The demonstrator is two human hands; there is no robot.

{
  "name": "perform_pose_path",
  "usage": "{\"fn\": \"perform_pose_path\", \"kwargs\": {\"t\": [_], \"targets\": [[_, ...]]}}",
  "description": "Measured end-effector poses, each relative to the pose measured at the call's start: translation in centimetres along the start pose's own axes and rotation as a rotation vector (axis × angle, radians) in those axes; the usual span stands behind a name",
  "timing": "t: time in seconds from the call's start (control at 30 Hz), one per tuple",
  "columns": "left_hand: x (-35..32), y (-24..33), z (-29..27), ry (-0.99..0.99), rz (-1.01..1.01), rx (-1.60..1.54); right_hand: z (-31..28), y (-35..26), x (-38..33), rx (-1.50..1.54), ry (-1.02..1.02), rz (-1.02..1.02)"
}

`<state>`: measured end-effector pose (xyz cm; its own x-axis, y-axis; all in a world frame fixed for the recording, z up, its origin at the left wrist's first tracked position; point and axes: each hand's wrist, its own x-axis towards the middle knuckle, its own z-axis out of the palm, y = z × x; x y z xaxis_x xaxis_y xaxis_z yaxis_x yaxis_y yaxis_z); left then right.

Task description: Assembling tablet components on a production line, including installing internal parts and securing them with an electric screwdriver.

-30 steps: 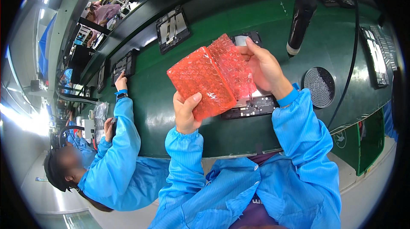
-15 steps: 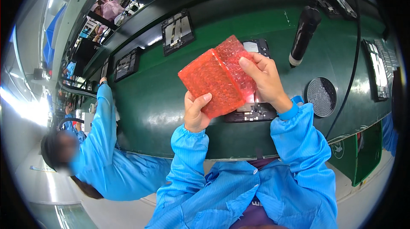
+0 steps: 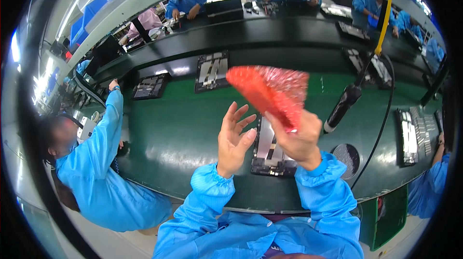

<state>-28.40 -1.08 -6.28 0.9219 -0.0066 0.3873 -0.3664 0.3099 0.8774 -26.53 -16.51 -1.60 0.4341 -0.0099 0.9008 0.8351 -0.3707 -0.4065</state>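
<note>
My right hand (image 3: 301, 138) grips the lower corner of a red bubble-wrap bag (image 3: 270, 90), holding it up over the bench. The bag is tilted and folded, its wide end pointing up and to the left. My left hand (image 3: 233, 143) is empty, its fingers spread, just left of the bag and apart from it. Beneath my hands, an opened tablet-like device (image 3: 260, 157) lies on the green bench (image 3: 178, 133), showing its inner parts; my right hand and the bag cover part of it.
A black electric screwdriver (image 3: 345, 104) hangs at the right, above a round dark dish (image 3: 346, 159). More opened devices (image 3: 212, 71) lie along the far side, another (image 3: 408, 138) at the right. A co-worker in a blue sleeve (image 3: 106, 124) reaches across at the left.
My left hand has let go of the red bubble-wrap bag and opened. My right hand still holds the bag, which has turned and folded. The view has tipped up, showing people across the bench.
</note>
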Motion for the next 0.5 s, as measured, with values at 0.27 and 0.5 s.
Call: {"fn": "perform_pose_path", "kwargs": {"t": [0.27,0.5], "targets": [[0.6,-3.2,-3.6,0.111,0.091,0.503,-3.3,-3.4,21.7,-0.56,0.224,-0.732],[-0.5,-8.4,-7.0,0.223,0.176,0.702,-0.5,1.6,30.9,-1.218,-0.126,-0.451]]}}
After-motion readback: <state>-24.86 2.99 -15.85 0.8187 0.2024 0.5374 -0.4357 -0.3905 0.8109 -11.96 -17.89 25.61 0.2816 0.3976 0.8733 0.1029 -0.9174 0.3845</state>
